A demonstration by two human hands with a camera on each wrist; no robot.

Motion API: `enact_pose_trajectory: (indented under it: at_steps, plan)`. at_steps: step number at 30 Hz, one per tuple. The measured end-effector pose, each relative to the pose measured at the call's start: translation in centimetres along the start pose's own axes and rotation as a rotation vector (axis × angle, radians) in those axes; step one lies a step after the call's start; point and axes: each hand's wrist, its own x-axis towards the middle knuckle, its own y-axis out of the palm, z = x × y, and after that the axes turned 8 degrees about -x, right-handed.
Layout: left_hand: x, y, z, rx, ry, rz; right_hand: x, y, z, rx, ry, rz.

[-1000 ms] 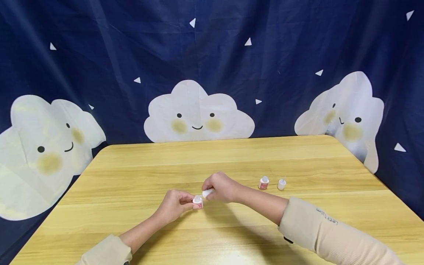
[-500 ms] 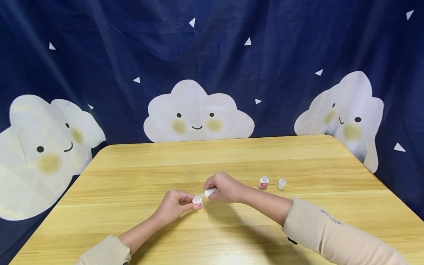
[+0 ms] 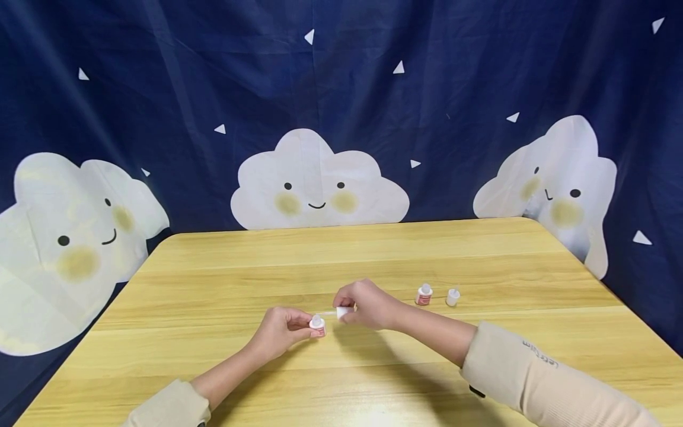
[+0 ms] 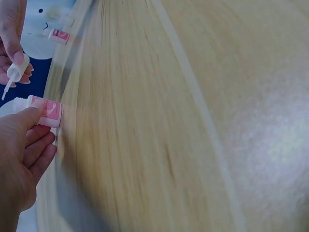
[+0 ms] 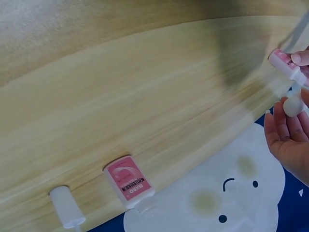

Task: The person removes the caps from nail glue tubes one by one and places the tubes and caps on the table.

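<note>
My left hand holds a small white bottle with a pink label between thumb and fingers, upright on the wooden table. Its translucent neck is uncapped. Just to the right, my right hand pinches a white cap that has a thin brush stem. In the head view the stem points left, toward the bottle neck. The left wrist view shows the stem outside the bottle, apart from the neck. My right fingers partly hide the cap in the right wrist view.
A second pink-labelled bottle, also uncapped, stands farther right on the table. Beside it a second white cap stands with its stem upward. A dark blue curtain with cloud prints hangs behind the table's far edge.
My right hand has moved slightly to the right with the cap, widening the gap to the bottle. The stem now lies closer to level. My left hand and its bottle stay almost in place.
</note>
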Motion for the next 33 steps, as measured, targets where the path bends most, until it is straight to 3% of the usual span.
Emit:
enact_pose_trajectory:
  at_steps: [7, 21, 33]
  plan:
    - [-0.1, 0.0, 0.1, -0.018, 0.008, 0.001, -0.2, 0.7, -0.5, 0.036, 0.001, -0.015]
    - [-0.1, 0.1, -0.2, -0.054, 0.016, 0.01, -0.9, 1.7, -1.1, 0.144, 0.104, -0.029]
    - [-0.3, 0.1, -0.2, -0.024, 0.008, -0.009, -1.5, 2.8, -1.5, 0.232, 0.146, -0.069]
